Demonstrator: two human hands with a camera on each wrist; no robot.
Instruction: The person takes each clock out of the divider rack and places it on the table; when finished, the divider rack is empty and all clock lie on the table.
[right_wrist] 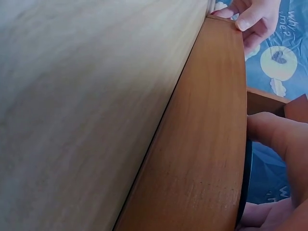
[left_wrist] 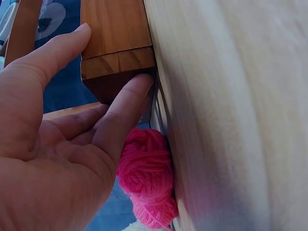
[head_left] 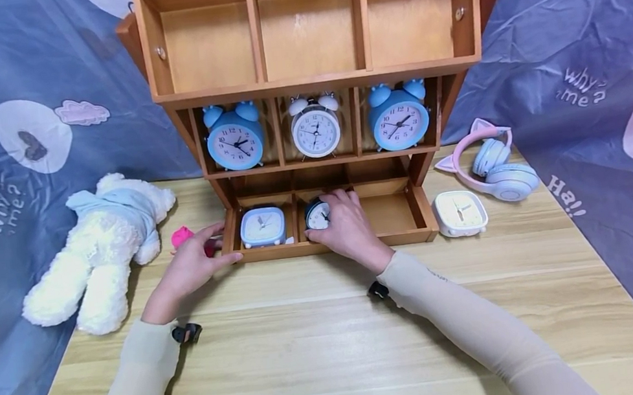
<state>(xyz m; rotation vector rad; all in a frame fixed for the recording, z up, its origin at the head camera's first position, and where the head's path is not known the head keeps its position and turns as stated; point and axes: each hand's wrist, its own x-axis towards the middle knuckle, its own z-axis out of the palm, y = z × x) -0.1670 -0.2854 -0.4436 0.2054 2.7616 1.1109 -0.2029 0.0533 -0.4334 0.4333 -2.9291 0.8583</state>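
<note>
In the head view, my right hand (head_left: pixel 349 225) grips a small dark-rimmed round alarm clock (head_left: pixel 317 214) in the middle compartment of the bottom shelf row; fingers cover its right part. My left hand (head_left: pixel 192 267) touches the lower left corner of the wooden shelf (head_left: pixel 334 246). The left wrist view shows its thumb on the front board (left_wrist: pixel 115 29) and its other fingers, fairly straight, by the end. A blue-and-white square alarm clock (head_left: pixel 262 227) sits in the bottom left compartment. Only a dark edge of the held clock (right_wrist: pixel 247 178) shows in the right wrist view.
Twin-bell clocks, blue (head_left: pixel 235 143), white (head_left: pixel 316 132) and blue (head_left: pixel 400 124), fill the middle row. Right of the shelf are a white square clock (head_left: pixel 461 212) and cat-ear headphones (head_left: pixel 491 168). Pink yarn (left_wrist: pixel 147 168) and a white plush bear (head_left: pixel 102 248) lie left.
</note>
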